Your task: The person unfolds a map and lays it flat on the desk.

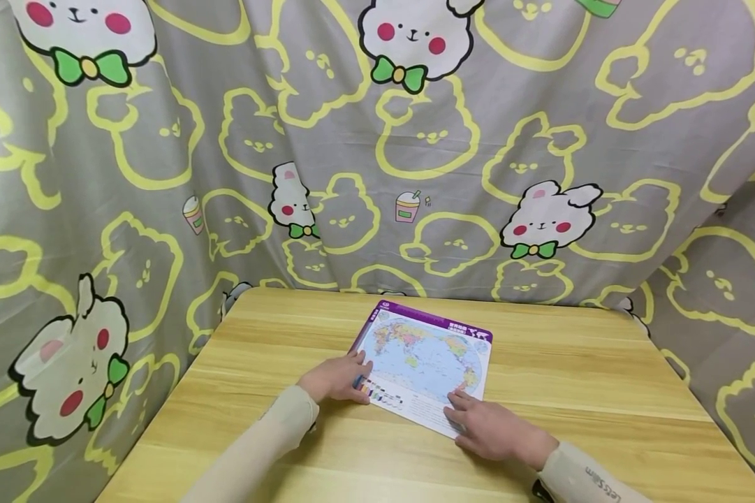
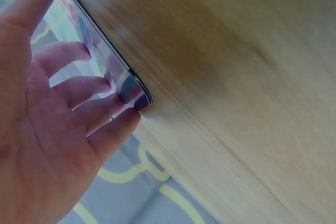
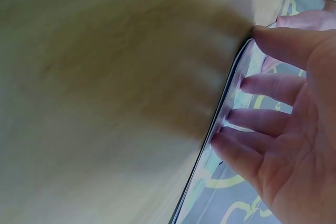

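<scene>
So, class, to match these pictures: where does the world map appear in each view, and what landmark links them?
Head: the world map lies just right of centre, lower half, between left hand and right hand.
Left wrist: a slanted glossy strip, upper left.
Right wrist: a slanted strip, right of centre.
Shared landmark: the yellow-patterned curtain.

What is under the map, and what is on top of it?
Under the map is the table; the part it covers, and anything hidden there, cannot be seen. On top, the left hand and right hand touch its edges.
</scene>
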Motion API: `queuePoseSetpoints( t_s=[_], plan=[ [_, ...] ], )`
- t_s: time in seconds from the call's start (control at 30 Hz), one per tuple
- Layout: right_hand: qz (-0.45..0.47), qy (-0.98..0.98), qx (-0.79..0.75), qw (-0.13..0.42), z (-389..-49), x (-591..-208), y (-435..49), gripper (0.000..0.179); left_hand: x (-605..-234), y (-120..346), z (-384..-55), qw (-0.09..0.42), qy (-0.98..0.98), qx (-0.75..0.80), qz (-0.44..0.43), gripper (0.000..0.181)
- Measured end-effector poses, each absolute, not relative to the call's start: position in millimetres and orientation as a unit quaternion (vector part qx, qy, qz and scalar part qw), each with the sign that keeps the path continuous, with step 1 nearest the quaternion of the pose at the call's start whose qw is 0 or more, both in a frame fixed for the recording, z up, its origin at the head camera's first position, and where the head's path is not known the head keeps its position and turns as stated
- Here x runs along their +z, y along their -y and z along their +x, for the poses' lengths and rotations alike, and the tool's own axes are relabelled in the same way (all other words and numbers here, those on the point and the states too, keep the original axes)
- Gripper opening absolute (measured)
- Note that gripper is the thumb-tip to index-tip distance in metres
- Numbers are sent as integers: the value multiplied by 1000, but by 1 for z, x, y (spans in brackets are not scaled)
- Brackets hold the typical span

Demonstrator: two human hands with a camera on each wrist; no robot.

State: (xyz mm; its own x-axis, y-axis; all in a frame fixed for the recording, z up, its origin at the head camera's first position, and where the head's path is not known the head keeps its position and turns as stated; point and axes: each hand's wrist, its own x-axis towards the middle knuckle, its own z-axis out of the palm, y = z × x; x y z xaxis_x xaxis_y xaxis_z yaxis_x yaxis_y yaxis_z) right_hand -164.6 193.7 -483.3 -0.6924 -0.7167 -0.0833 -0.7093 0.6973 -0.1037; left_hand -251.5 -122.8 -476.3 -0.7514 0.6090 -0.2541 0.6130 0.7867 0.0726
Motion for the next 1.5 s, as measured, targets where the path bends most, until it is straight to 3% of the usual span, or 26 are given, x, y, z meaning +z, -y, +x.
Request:
queuePoseSetpoints(
  t_s=[0.73, 1.5],
  plan=[
    [-352, -932, -50, 72, -174, -487, -208, 50, -475, 111, -228, 122, -934, -34, 335, 73],
    [-332, -940, -58, 43, -190, -486, -217, 51, -474, 104, -215, 96, -927, -74, 354, 66]
  ],
)
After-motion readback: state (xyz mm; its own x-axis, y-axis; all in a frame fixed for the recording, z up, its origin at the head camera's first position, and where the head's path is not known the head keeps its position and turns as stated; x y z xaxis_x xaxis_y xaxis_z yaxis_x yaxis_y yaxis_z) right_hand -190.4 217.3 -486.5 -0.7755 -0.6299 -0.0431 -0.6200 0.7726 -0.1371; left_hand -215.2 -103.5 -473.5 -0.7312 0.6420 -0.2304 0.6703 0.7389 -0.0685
